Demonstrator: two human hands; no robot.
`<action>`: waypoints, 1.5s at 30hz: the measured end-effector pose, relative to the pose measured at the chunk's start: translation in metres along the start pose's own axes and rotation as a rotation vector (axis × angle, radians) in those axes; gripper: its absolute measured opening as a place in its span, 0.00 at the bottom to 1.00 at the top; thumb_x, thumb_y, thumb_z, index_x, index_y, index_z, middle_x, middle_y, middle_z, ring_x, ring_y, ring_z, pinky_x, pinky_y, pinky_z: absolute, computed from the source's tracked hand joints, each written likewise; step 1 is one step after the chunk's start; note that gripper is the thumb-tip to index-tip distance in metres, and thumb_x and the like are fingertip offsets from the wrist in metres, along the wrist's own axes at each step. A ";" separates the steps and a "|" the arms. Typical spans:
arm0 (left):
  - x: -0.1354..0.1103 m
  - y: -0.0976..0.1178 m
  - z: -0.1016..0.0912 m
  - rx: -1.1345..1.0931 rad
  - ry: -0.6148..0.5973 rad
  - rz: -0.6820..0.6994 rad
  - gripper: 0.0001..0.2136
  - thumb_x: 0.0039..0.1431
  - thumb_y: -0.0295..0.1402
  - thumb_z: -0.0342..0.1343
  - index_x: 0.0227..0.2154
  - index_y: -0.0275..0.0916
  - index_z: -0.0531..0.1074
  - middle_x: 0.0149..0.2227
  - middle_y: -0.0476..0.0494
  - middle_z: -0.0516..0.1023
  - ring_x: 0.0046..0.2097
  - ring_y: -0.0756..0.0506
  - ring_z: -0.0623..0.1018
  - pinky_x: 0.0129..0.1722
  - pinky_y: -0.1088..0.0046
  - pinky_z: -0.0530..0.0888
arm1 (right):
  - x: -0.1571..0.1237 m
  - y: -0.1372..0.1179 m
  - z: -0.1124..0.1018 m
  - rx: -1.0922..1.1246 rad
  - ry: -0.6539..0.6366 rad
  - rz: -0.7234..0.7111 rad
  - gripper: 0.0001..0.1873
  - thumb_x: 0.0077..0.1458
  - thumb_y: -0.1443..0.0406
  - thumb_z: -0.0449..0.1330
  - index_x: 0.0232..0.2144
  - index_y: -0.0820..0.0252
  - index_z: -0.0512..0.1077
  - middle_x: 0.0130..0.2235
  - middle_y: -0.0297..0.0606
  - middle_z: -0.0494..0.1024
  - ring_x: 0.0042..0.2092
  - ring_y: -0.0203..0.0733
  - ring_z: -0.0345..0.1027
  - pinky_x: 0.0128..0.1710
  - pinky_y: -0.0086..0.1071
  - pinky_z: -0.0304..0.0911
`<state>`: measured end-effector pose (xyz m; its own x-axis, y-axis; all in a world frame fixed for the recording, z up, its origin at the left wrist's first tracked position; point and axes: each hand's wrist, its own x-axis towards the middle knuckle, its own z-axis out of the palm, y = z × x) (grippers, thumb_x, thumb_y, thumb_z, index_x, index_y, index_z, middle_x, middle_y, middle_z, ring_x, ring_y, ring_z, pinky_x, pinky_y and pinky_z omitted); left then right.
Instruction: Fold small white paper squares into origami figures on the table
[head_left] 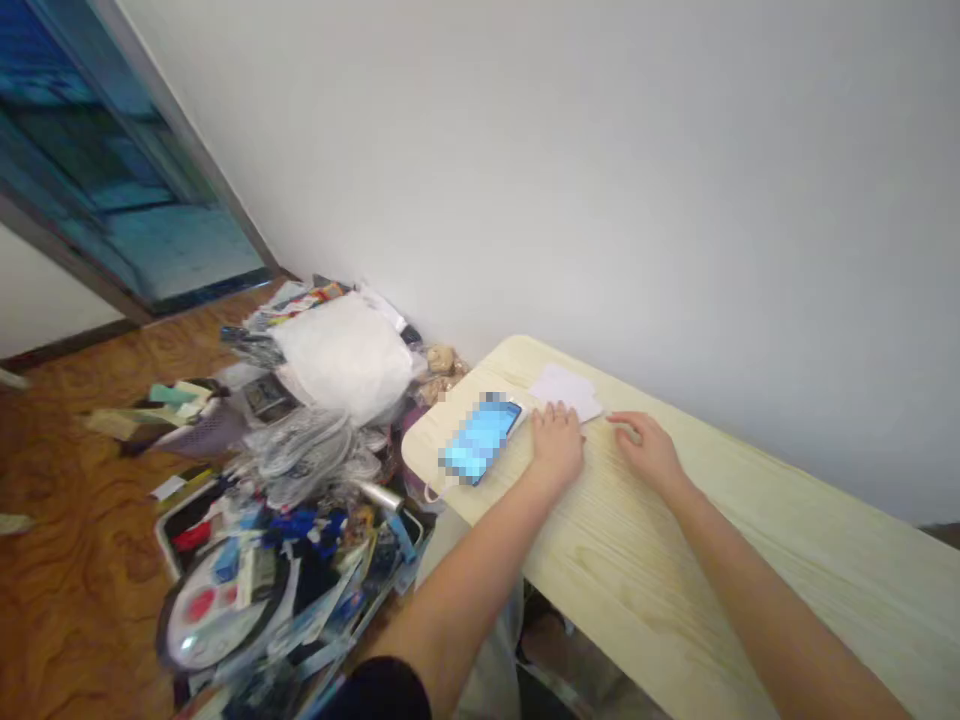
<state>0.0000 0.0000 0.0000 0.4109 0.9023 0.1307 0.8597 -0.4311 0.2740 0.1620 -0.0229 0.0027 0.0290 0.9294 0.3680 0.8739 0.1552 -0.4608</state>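
A small stack of white paper (562, 385) lies on the light wooden table (675, 570), close to the wall. My left hand (557, 442) rests flat with its fingers spread over the near edge of the paper. Just right of the paper's corner is my right hand (646, 450), its fingers slightly curled and apart, with nothing visible in them. To the left of my left hand lies a phone (481, 440) with a lit, partly blurred screen. A thin white cable (433, 492) shows beside it at the table's edge.
Left of the table, a crowded container (169, 545) and a heap of plastic-wrapped items (304, 450) cover the floor. A large white bag (345, 350) tops the heap. The wall (600, 200) runs along the table's far edge. A glass door (127, 170) stands at far left.
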 end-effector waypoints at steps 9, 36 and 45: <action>0.011 -0.003 -0.006 -0.036 0.016 0.038 0.12 0.59 0.26 0.41 0.37 0.35 0.70 0.42 0.39 0.73 0.48 0.44 0.67 0.48 0.63 0.58 | 0.000 0.002 0.012 -0.002 -0.030 -0.022 0.13 0.49 0.67 0.50 0.37 0.60 0.69 0.39 0.42 0.73 0.42 0.44 0.65 0.43 0.39 0.61; 0.008 -0.013 0.000 -0.249 0.221 0.129 0.08 0.57 0.30 0.48 0.35 0.40 0.71 0.42 0.43 0.71 0.47 0.45 0.66 0.45 0.67 0.64 | 0.014 -0.005 0.006 0.015 -0.144 0.178 0.11 0.47 0.58 0.56 0.28 0.57 0.74 0.31 0.36 0.78 0.34 0.42 0.71 0.35 0.33 0.63; 0.006 -0.010 -0.003 -0.390 0.382 0.174 0.11 0.55 0.29 0.50 0.42 0.41 0.69 0.45 0.43 0.70 0.51 0.45 0.64 0.49 0.64 0.61 | 0.007 -0.014 -0.020 -0.081 0.182 -0.020 0.10 0.50 0.60 0.55 0.27 0.59 0.74 0.32 0.38 0.77 0.37 0.44 0.69 0.40 0.37 0.61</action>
<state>-0.0072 0.0100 0.0011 0.3357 0.7852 0.5204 0.5837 -0.6070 0.5393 0.1598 -0.0254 0.0283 0.0923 0.8492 0.5200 0.9113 0.1384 -0.3879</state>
